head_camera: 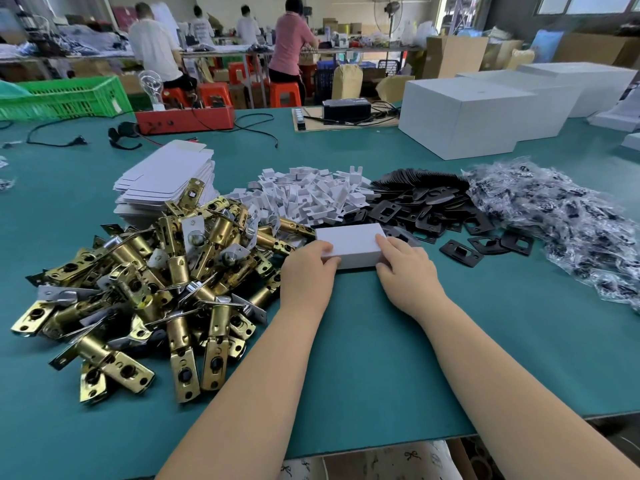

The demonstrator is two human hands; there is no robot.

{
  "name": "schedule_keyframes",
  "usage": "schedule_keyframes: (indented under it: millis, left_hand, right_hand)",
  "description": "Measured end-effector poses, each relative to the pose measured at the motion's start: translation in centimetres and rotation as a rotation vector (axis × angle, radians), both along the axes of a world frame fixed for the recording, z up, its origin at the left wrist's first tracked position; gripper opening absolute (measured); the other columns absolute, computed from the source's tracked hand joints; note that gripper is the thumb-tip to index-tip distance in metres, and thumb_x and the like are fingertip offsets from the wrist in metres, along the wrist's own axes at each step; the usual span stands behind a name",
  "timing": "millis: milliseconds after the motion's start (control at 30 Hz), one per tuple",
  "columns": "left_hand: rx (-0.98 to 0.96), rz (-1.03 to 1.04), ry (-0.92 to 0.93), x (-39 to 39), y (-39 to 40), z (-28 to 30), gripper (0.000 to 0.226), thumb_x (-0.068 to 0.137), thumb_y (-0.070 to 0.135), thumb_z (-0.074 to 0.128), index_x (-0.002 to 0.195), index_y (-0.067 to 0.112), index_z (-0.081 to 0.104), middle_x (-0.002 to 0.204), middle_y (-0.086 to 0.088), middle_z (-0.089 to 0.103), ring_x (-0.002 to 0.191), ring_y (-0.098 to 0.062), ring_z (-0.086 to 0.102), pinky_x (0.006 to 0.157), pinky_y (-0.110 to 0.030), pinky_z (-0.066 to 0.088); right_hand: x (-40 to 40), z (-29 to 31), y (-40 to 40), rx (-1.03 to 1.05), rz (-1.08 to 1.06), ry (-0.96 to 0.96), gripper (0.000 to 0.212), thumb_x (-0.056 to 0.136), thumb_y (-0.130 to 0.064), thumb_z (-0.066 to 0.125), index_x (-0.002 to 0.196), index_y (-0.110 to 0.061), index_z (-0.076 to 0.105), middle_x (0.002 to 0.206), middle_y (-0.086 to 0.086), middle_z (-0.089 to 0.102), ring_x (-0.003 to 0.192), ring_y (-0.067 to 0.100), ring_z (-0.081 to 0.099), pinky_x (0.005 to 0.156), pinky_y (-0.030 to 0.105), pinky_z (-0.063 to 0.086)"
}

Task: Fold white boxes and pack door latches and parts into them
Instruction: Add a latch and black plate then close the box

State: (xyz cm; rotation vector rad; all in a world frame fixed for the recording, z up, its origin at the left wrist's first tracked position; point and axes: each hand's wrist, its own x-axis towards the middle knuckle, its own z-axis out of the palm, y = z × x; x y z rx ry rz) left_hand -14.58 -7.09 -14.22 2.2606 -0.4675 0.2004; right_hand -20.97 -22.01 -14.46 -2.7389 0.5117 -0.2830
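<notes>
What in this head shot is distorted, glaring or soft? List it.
Head view: wide-angle bending curves the table edge and stretches the forearms; glare glints on the brass latches; the bagged parts at right look smeared; the small white box stays sharp under even light.

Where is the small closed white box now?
The small white box lies mid-table, held between left hand and right hand, before the black plates.
</notes>
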Motion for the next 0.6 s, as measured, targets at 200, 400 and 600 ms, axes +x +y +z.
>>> schedule_keyframes:
  millis: [200, 400, 600]
  left_hand:
    - [0.057, -0.045, -0.093, -1.2, -0.2, 1.5, 0.034, 0.095, 0.014, 0.052, 0.128, 0.009, 0.059, 0.126, -0.007, 0.062, 0.119, -0.026, 0.046, 0.093, -0.028, 0.035]
    - [0.178, -0.008, -0.265, 3.3, 1.2, 9.8, 0.036, 0.094, 0.022, 0.052, 0.128, 0.013, 0.057, 0.114, -0.004, 0.067, 0.1, -0.021, 0.057, 0.073, -0.024, 0.042]
    - [0.507, 0.385, -0.101, 12.2, 6.1, 14.0, 0.028, 0.093, 0.016, 0.052, 0.118, 0.005, 0.052, 0.116, -0.018, 0.061, 0.099, -0.035, 0.055, 0.071, -0.038, 0.04]
  right_hand:
    - [-0.7, 0.3, 0.5, 0.065, -0.005, -0.08, 0.058, 0.098, -0.029, 0.044, 0.151, -0.017, 0.022, 0.154, 0.002, 0.028, 0.136, 0.027, 0.025, 0.108, 0.037, 0.023]
    - [-1.8, 0.6, -0.1, 0.26, -0.153, -0.355, 0.04, 0.096, -0.019, 0.049, 0.136, -0.015, 0.05, 0.133, 0.009, 0.047, 0.122, 0.026, 0.035, 0.095, 0.026, 0.025]
    - [-1.3, 0.3, -0.3, 0.286, -0.134, -0.339, 0.029, 0.096, -0.017, 0.049, 0.122, -0.012, 0.059, 0.125, 0.008, 0.049, 0.121, 0.022, 0.034, 0.089, 0.021, 0.023]
